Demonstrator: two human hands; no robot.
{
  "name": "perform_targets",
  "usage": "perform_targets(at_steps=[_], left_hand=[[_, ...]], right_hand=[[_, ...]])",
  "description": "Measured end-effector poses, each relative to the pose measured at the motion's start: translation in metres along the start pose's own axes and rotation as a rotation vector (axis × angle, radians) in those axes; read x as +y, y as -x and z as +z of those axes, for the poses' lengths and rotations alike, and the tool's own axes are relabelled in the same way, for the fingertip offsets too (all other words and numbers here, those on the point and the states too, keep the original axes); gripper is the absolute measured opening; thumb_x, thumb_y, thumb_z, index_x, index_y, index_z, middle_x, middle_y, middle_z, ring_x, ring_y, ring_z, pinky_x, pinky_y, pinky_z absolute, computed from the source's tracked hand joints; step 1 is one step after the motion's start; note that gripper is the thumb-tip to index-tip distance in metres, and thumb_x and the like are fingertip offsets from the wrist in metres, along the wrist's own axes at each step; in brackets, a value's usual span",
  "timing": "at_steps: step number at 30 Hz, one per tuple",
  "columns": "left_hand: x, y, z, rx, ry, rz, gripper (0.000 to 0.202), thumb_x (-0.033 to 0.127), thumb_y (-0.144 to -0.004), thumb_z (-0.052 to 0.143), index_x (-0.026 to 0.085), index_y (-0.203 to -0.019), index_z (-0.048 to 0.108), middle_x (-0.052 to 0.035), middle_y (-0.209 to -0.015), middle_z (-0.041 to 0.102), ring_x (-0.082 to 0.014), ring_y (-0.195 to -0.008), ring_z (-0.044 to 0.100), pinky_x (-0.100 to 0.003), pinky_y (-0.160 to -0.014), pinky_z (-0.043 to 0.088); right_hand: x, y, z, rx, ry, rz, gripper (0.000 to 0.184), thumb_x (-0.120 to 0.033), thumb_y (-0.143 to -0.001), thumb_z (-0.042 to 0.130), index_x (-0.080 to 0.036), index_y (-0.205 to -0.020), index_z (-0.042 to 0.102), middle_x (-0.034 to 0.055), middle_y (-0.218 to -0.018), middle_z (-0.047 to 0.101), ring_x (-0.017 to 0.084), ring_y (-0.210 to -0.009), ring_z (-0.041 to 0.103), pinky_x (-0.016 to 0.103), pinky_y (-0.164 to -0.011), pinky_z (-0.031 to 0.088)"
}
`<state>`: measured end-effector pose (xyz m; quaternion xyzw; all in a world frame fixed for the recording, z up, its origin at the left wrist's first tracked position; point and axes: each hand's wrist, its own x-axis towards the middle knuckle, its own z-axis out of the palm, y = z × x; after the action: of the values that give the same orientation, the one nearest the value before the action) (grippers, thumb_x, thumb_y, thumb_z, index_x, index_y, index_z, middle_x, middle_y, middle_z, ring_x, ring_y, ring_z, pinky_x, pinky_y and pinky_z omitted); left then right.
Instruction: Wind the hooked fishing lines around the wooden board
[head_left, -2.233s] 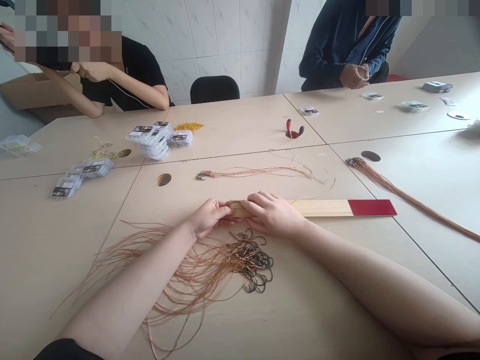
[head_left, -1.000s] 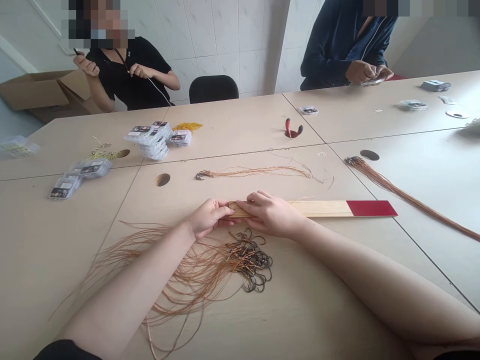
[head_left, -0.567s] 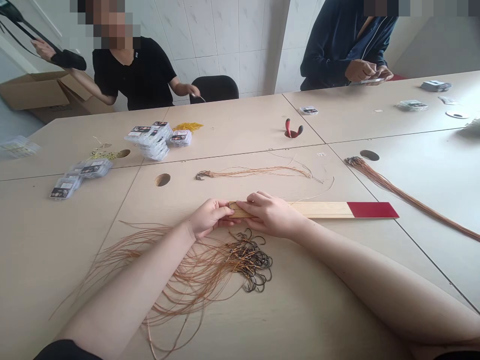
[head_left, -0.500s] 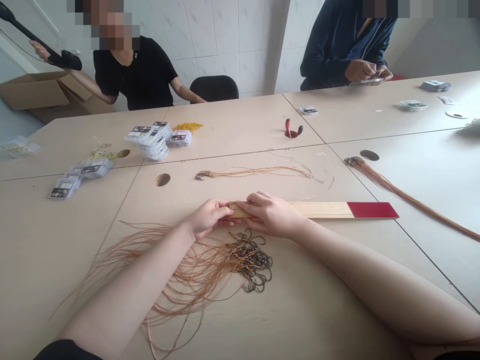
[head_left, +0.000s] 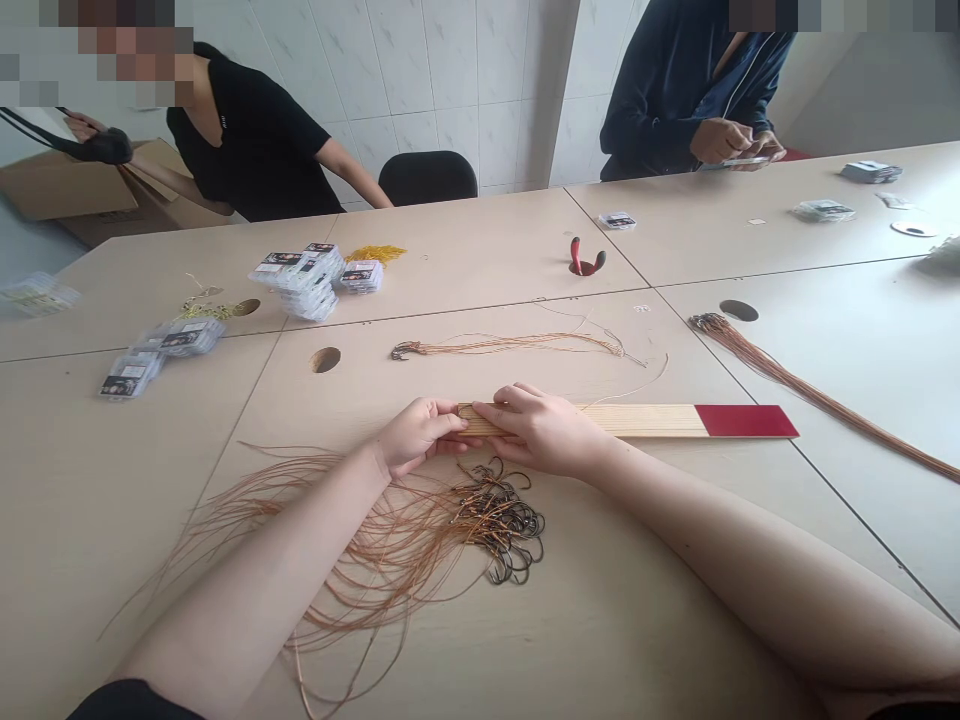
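Can't see stretch of wooden strip (head_left: 649, 420) under right hand (head_left: 541, 430) from my end; left hand (head_left: 416, 435) covers part of its left end. Left forearm (head_left: 285, 560) hides some orange lines (head_left: 405, 530). Far-right line bundle (head_left: 825, 395) runs out of my frame. Red-handled tool (head_left: 576, 253): lower end lost in table hole (head_left: 584, 269). Print on stacked boxes (head_left: 307, 285) too small for me.

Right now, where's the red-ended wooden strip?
Head view, centre to right: the wooden strip is in the left hand and right hand, just beyond the loose hooks.
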<state>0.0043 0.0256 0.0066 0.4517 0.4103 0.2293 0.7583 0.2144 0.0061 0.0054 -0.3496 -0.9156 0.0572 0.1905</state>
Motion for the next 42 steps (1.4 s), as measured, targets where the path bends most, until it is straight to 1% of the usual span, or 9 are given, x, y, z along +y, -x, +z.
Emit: perform_targets(at_steps=[6, 11, 14, 16, 22, 26, 30, 35, 42], left_hand=[[0.001, 0.0, 0.0, -0.004, -0.01, -0.005, 0.018, 0.017, -0.076, 0.06, 0.01, -0.092, 0.064, -0.0106, -0.091, 0.068, -0.014, -0.078, 0.065, -0.014, -0.058, 0.049], [0.001, 0.001, -0.001, -0.01, 0.014, -0.004, 0.016, 0.016, -0.074, 0.059, 0.01, -0.089, 0.065, -0.0088, -0.086, 0.068, -0.0153, -0.078, 0.066, -0.015, -0.058, 0.048], [0.002, 0.002, -0.001, -0.017, 0.069, 0.006, 0.017, 0.014, -0.072, 0.058, 0.008, -0.087, 0.064, -0.01, -0.084, 0.068, -0.0186, -0.078, 0.066, -0.018, -0.059, 0.049], [0.002, 0.003, -0.003, -0.016, 0.123, 0.006, 0.021, 0.014, -0.071, 0.055, 0.007, -0.09, 0.064, -0.0123, -0.086, 0.069, -0.021, -0.079, 0.066, -0.021, -0.061, 0.049], [0.0, 0.001, -0.007, -0.032, 0.238, -0.033, 0.024, 0.019, -0.079, 0.048, 0.007, -0.094, 0.063, -0.0147, -0.086, 0.069, -0.0231, -0.079, 0.066, -0.025, -0.061, 0.05], [-0.001, 0.001, -0.008, -0.056, 0.21, -0.008, 0.024, 0.02, -0.081, 0.051, 0.006, -0.097, 0.062, -0.016, -0.089, 0.068, -0.0238, -0.081, 0.066, -0.023, -0.059, 0.049], [-0.003, 0.001, -0.009, -0.075, 0.154, 0.013, 0.025, 0.022, -0.081, 0.055, 0.008, -0.101, 0.062, -0.0142, -0.094, 0.067, -0.0208, -0.08, 0.066, -0.02, -0.059, 0.049], [-0.005, 0.0, -0.011, -0.07, 0.114, 0.013, 0.026, 0.025, -0.08, 0.058, 0.011, -0.102, 0.062, -0.0114, -0.093, 0.067, -0.0191, -0.081, 0.066, -0.019, -0.059, 0.048], [-0.006, 0.001, -0.011, -0.076, 0.132, 0.015, 0.026, 0.027, -0.08, 0.058, 0.009, -0.098, 0.062, -0.0119, -0.088, 0.068, -0.0198, -0.079, 0.066, -0.02, -0.06, 0.048]], right_hand=[[0.0, 0.0, 0.0, 0.002, 0.0, -0.005, 0.04, -0.034, -0.086, 0.046, -0.022, -0.124, 0.045, 0.0068, -0.09, 0.049, 0.017, -0.085, 0.046, 0.027, -0.069, 0.044], [0.0, 0.0, 0.0, 0.004, 0.013, -0.009, 0.04, -0.035, -0.086, 0.044, -0.021, -0.124, 0.045, 0.0069, -0.09, 0.049, 0.017, -0.084, 0.045, 0.027, -0.068, 0.044], [0.0, 0.0, 0.001, 0.013, 0.037, -0.009, 0.04, -0.036, -0.086, 0.044, -0.021, -0.123, 0.046, 0.007, -0.09, 0.049, 0.017, -0.083, 0.045, 0.028, -0.066, 0.044], [0.0, 0.0, 0.001, 0.017, 0.045, -0.005, 0.04, -0.036, -0.086, 0.045, -0.022, -0.123, 0.047, 0.0068, -0.09, 0.049, 0.017, -0.083, 0.045, 0.028, -0.065, 0.044], [-0.001, 0.0, 0.0, 0.021, 0.04, -0.004, 0.042, -0.036, -0.085, 0.045, -0.021, -0.124, 0.045, 0.0065, -0.091, 0.049, 0.017, -0.083, 0.044, 0.029, -0.068, 0.044], [-0.001, 0.0, -0.001, 0.03, 0.029, -0.014, 0.041, -0.035, -0.086, 0.044, -0.021, -0.125, 0.044, 0.0069, -0.091, 0.049, 0.017, -0.084, 0.045, 0.029, -0.071, 0.045], [-0.001, 0.0, -0.001, 0.058, 0.035, -0.022, 0.04, -0.036, -0.087, 0.043, -0.019, -0.123, 0.045, 0.0077, -0.091, 0.05, 0.018, -0.084, 0.045, 0.029, -0.068, 0.045], [-0.002, 0.001, -0.001, 0.072, 0.026, -0.022, 0.04, -0.036, -0.087, 0.043, -0.019, -0.123, 0.046, 0.0076, -0.091, 0.05, 0.018, -0.084, 0.045, 0.03, -0.07, 0.045], [-0.003, 0.0, -0.002, 0.062, 0.017, -0.019, 0.04, -0.036, -0.086, 0.044, -0.02, -0.123, 0.046, 0.0076, -0.091, 0.05, 0.018, -0.084, 0.045, 0.029, -0.069, 0.045]])
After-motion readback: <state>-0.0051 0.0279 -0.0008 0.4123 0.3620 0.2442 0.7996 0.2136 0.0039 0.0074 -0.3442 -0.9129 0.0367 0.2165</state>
